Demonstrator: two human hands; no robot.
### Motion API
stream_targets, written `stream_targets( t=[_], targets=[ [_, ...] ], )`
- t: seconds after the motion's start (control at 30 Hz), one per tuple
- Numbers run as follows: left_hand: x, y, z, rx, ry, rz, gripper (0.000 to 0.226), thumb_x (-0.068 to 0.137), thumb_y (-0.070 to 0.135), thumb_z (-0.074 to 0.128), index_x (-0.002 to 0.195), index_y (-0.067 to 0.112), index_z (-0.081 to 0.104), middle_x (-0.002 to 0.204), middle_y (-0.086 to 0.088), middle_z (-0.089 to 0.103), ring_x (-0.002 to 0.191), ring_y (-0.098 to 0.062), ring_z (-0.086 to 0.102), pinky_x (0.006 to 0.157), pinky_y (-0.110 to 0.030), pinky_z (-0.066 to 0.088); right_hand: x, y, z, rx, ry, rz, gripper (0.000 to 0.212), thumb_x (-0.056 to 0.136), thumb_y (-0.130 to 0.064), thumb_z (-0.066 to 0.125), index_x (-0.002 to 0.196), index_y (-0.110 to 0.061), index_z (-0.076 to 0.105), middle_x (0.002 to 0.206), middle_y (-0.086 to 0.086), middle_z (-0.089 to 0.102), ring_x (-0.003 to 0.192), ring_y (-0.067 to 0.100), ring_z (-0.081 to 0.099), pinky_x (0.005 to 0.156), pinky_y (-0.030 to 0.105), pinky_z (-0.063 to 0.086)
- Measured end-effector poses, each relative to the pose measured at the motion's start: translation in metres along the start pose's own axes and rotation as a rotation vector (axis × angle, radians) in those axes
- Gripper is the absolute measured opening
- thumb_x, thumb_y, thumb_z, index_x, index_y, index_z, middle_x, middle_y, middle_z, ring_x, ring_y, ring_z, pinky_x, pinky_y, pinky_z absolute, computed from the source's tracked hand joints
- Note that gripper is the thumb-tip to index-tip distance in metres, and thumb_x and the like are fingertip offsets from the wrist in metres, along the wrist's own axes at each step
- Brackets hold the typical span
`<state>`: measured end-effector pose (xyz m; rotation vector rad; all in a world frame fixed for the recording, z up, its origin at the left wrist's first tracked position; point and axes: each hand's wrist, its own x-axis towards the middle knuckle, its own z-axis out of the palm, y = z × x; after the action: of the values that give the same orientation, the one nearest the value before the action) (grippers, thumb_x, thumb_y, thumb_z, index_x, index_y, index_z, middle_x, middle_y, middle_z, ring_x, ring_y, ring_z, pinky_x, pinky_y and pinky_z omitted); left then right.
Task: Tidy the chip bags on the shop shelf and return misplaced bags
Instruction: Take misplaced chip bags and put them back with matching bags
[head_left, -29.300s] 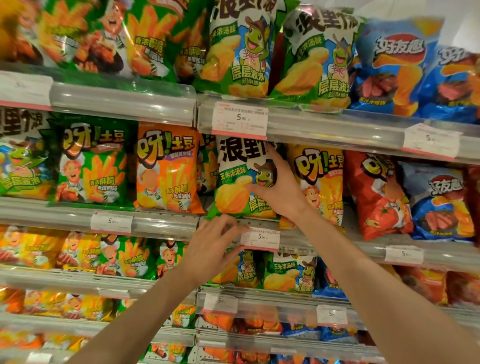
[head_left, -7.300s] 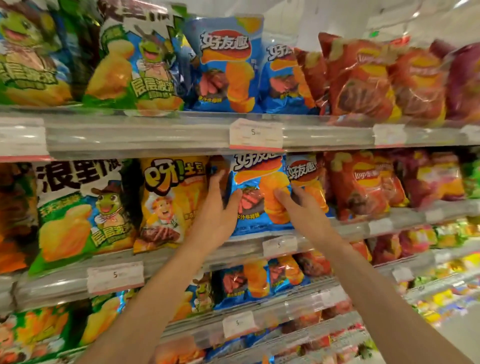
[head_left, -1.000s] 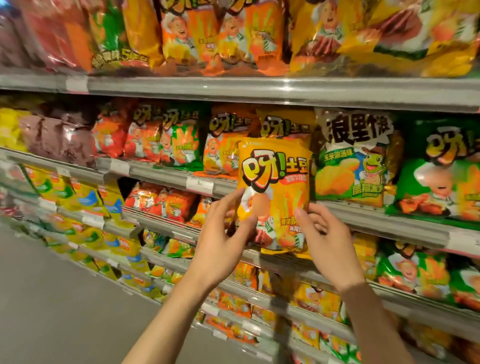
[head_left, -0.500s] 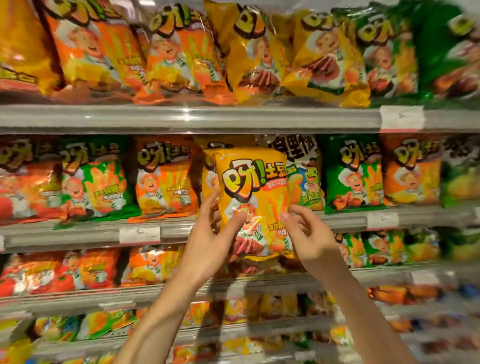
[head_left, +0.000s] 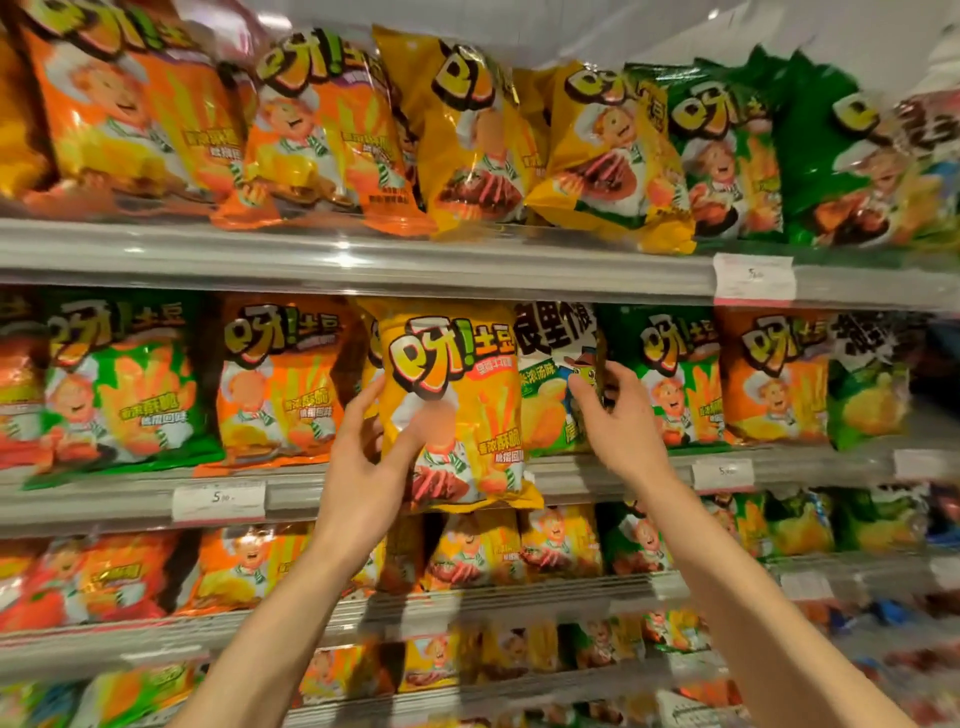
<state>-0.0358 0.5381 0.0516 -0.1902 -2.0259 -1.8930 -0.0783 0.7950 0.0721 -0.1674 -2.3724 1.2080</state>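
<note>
One yellow "呀!土豆" bag (head_left: 457, 405) gripped by left hand (head_left: 363, 467); right hand (head_left: 618, 421) beside it, pinching green-and-white bag (head_left: 556, 384).

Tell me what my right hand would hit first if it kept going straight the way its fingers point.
Most likely the white and green frog bag: the right hand points up and into the middle shelf, fingertips at that bag's right edge, beside the green bag. Depth is unclear.

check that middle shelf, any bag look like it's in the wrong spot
Yes: a frog bag, white and green, sits alone among potato-stick bags. The right hand grips its edge. The left hand holds a yellow bag in front of the row.
</note>
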Motion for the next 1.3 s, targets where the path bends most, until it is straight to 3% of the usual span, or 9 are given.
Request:
stream_targets(
  t=[0.13, 0.3, 0.5, 0.63, 0.73, 0.93, 1.17, 1.23, 1.3],
  targets=[
    [0.003, 0.002, -0.005, 0.044, 0.035, 0.011, 0.056, 0.094, 0.033, 0.065, 0.144, 0.040, 0.041, 0.137, 0.018, 0.045, 0.129, -0.005, 0.042, 0.100, -0.026, 0.037, 0.028, 0.007, 0.011, 0.075, -0.129, 0.121, 0.085, 0.089, -0.067, 0.054, 0.151, -0.013, 0.035, 0.149, 0.007, 0.048, 0.136, 0.026, 0.046, 0.114, 0.040, 0.036],
    [0.003, 0.001, -0.013, 0.085, 0.062, 0.033, 0.061, 0.091, 0.038, 0.066, 0.146, 0.040, 0.039, 0.139, 0.022, 0.041, 0.129, -0.002, 0.039, 0.101, -0.025, 0.035, 0.031, 0.010, 0.012, 0.115, -0.118, 0.078, 0.064, 0.092, -0.058, 0.060, 0.137, -0.015, 0.047, 0.116, -0.003, 0.058, 0.114, 0.020, 0.058, 0.096, 0.033, 0.044],
    [0.003, 0.004, -0.019, 0.077, 0.069, 0.029, 0.062, 0.090, 0.036, 0.067, 0.146, 0.039, 0.039, 0.140, 0.021, 0.042, 0.131, -0.003, 0.039, 0.107, -0.028, 0.035, 0.041, -0.009, 0.007, 0.200, -0.058, 0.038, 0.085, 0.076, -0.068, 0.069, 0.138, -0.015, 0.047, 0.123, 0.001, 0.066, 0.112, 0.021, 0.065, 0.100, 0.046, 0.053],
    [0.004, 0.003, -0.022, 0.089, 0.083, 0.037, 0.060, 0.091, 0.035, 0.067, 0.145, 0.040, 0.041, 0.144, 0.014, 0.044, 0.133, -0.006, 0.040, 0.110, -0.033, 0.036, 0.041, -0.024, -0.006, 0.156, -0.023, -0.003, 0.067, 0.083, -0.063, 0.068, 0.129, -0.017, 0.053, 0.124, 0.003, 0.064, 0.114, 0.022, 0.061, 0.101, 0.043, 0.050],
    [0.004, 0.005, -0.014, 0.093, 0.090, 0.046, 0.059, 0.092, 0.031, 0.066, 0.145, 0.037, 0.041, 0.138, 0.019, 0.043, 0.129, -0.002, 0.038, 0.106, -0.027, 0.033, 0.032, -0.022, -0.021, 0.092, 0.000, -0.008, 0.072, 0.086, -0.063, 0.065, 0.137, -0.014, 0.050, 0.125, -0.001, 0.057, 0.117, 0.016, 0.053, 0.099, 0.035, 0.044],
    [0.013, 0.001, 0.021, 0.120, 0.037, 0.061, 0.059, 0.093, 0.029, 0.066, 0.147, 0.034, 0.041, 0.146, 0.011, 0.046, 0.134, -0.009, 0.042, 0.106, -0.026, 0.034, 0.002, 0.011, -0.062, 0.079, 0.084, 0.034, 0.075, 0.086, -0.062, 0.063, 0.142, -0.016, 0.047, 0.147, 0.004, 0.050, 0.135, 0.022, 0.045, 0.099, 0.033, 0.037],
    [0.035, 0.010, 0.086, 0.241, 0.007, 0.100, 0.060, 0.097, 0.032, 0.061, 0.150, 0.028, 0.034, 0.131, 0.017, 0.044, 0.119, -0.002, 0.042, 0.098, -0.023, 0.034, -0.029, 0.051, -0.108, 0.112, 0.111, 0.135, 0.067, 0.085, -0.057, 0.068, 0.136, -0.020, 0.049, 0.122, -0.006, 0.051, 0.114, 0.012, 0.048, 0.091, 0.030, 0.035],
    [0.039, 0.010, 0.105, 0.284, -0.021, 0.102, 0.061, 0.097, 0.033, 0.059, 0.151, 0.025, 0.031, 0.126, 0.011, 0.052, 0.107, -0.010, 0.055, 0.090, -0.026, 0.040, -0.035, 0.060, -0.117, 0.121, 0.133, 0.155, 0.067, 0.085, -0.057, 0.067, 0.138, -0.021, 0.047, 0.121, -0.008, 0.049, 0.113, 0.011, 0.046, 0.092, 0.030, 0.035],
    [0.046, 0.006, 0.121, 0.325, -0.029, 0.091, 0.062, 0.098, 0.036, 0.057, 0.152, 0.020, 0.029, 0.133, -0.002, 0.057, 0.111, -0.021, 0.059, 0.094, -0.034, 0.046, -0.039, 0.067, -0.124, 0.118, 0.151, 0.174, 0.069, 0.086, -0.056, 0.066, 0.141, -0.021, 0.045, 0.123, -0.009, 0.046, 0.115, 0.009, 0.042, 0.095, 0.030, 0.034]
  ],
)
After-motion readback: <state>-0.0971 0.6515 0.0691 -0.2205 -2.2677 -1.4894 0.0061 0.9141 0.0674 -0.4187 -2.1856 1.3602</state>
